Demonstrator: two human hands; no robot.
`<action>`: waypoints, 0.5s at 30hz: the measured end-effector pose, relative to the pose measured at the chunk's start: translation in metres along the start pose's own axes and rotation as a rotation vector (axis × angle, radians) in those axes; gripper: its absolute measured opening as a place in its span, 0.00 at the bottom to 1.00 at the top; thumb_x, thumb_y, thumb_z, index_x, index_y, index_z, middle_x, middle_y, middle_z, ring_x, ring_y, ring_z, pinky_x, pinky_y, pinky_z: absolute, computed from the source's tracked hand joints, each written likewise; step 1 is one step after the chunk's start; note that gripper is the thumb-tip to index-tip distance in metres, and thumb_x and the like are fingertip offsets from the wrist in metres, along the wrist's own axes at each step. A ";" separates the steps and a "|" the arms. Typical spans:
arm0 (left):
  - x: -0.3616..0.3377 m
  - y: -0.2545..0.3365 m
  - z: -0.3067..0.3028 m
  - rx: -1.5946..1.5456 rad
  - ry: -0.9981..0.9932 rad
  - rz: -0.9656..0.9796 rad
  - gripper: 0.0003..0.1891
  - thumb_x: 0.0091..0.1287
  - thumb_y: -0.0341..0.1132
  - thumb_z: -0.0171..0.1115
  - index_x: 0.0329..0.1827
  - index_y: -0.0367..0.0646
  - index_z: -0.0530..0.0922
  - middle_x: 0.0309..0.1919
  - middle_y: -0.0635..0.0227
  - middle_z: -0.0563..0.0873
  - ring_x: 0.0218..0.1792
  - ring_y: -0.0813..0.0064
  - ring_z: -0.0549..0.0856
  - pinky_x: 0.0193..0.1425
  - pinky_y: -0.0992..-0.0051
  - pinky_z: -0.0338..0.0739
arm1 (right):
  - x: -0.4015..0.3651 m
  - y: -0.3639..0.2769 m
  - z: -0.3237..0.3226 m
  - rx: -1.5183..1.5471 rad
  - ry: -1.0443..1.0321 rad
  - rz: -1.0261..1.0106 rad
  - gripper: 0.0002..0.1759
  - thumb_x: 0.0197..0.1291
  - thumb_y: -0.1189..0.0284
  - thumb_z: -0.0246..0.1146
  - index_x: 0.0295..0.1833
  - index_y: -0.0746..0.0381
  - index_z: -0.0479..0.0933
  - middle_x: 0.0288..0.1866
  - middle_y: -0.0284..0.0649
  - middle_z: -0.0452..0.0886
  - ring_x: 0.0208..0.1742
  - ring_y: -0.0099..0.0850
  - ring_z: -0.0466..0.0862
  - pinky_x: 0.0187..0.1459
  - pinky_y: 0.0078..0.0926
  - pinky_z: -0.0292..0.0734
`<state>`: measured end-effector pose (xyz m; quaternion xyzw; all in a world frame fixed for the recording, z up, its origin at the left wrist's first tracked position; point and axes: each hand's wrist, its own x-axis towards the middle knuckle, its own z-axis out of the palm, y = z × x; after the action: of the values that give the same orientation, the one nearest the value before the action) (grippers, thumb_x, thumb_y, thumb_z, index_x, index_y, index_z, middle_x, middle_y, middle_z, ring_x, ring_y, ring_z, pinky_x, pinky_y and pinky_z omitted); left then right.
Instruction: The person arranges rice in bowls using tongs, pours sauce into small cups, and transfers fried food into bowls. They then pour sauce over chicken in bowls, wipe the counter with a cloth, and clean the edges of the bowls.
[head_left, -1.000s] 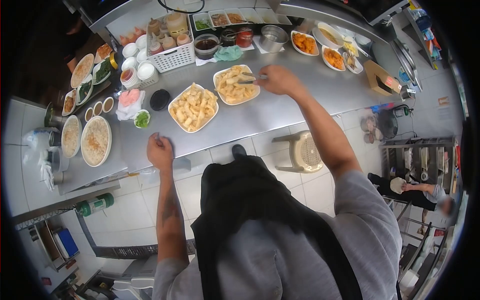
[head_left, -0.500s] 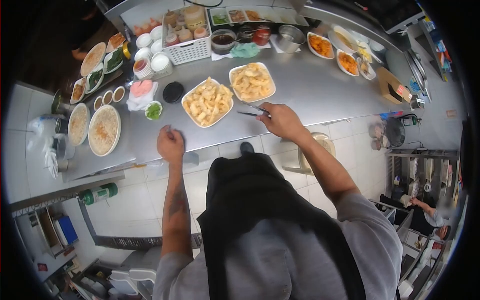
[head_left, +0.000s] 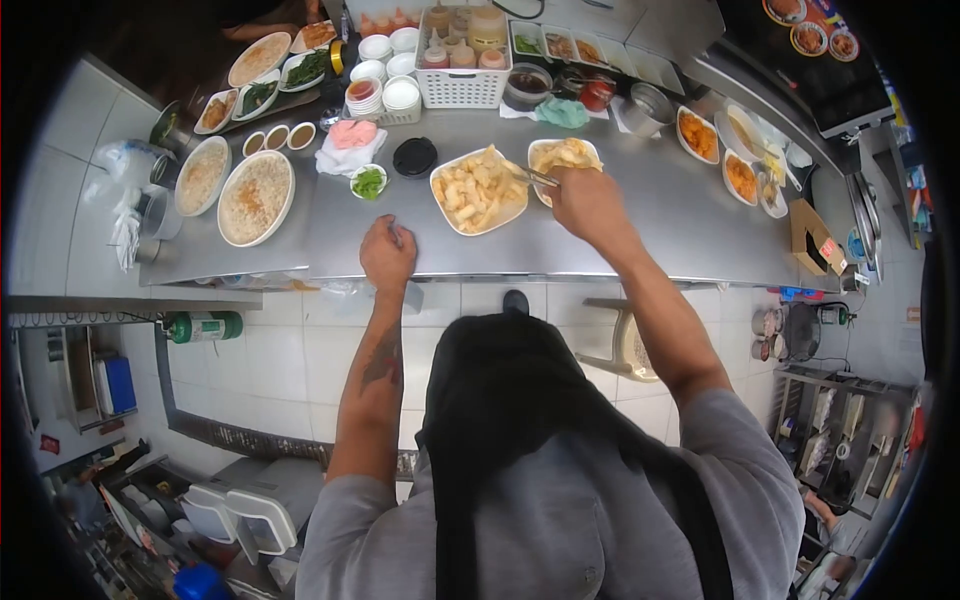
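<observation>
My right hand is closed round slim metal tongs that point left. Their tips touch the pale battered fried pieces heaped in the left white square dish. Partly behind this hand stands a second white dish with more fried pieces. My left hand rests at the counter's front edge, fingers curled in, with nothing seen in them. Above it are a small bowl of chopped greens and a round black lid.
Oval rice dishes and sauce cups stand left on the steel counter. A white basket of squeeze bottles, a teal cloth and a metal pot line the back. A stool stands below.
My right hand has moved up over the right dish, bringing the tongs' tips from the counter in front to the left dish's food. The camera view has shifted left and turned.
</observation>
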<state>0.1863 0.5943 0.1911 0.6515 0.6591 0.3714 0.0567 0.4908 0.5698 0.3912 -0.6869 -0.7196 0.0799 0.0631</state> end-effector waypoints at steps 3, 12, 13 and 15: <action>0.001 -0.002 -0.003 -0.004 0.023 0.032 0.13 0.63 0.37 0.64 0.48 0.41 0.83 0.22 0.66 0.79 0.29 0.60 0.82 0.39 0.60 0.77 | 0.009 -0.020 0.019 -0.027 0.121 -0.052 0.14 0.62 0.65 0.66 0.44 0.65 0.83 0.37 0.51 0.88 0.36 0.49 0.89 0.40 0.45 0.84; -0.027 -0.014 -0.048 -0.365 -0.124 -0.104 0.12 0.68 0.30 0.62 0.54 0.40 0.79 0.23 0.68 0.79 0.24 0.76 0.78 0.32 0.71 0.74 | -0.042 -0.054 0.068 0.257 0.290 0.069 0.14 0.66 0.68 0.63 0.46 0.69 0.79 0.34 0.56 0.86 0.33 0.54 0.88 0.37 0.49 0.84; -0.034 -0.015 -0.058 -0.371 -0.123 -0.103 0.12 0.69 0.30 0.61 0.54 0.40 0.79 0.22 0.69 0.79 0.24 0.77 0.77 0.32 0.72 0.74 | -0.045 -0.048 0.059 0.342 0.399 0.122 0.13 0.66 0.68 0.63 0.45 0.69 0.80 0.34 0.56 0.86 0.33 0.55 0.87 0.37 0.49 0.83; -0.056 -0.020 -0.076 -0.356 -0.163 -0.067 0.12 0.69 0.30 0.61 0.54 0.40 0.79 0.22 0.69 0.79 0.24 0.77 0.77 0.32 0.72 0.74 | -0.031 -0.034 0.067 0.350 0.435 0.160 0.13 0.66 0.67 0.64 0.44 0.68 0.80 0.33 0.56 0.86 0.34 0.55 0.87 0.37 0.50 0.83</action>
<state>0.1350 0.5148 0.2115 0.6367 0.5975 0.4262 0.2366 0.4460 0.5353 0.3334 -0.7210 -0.6080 0.0586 0.3271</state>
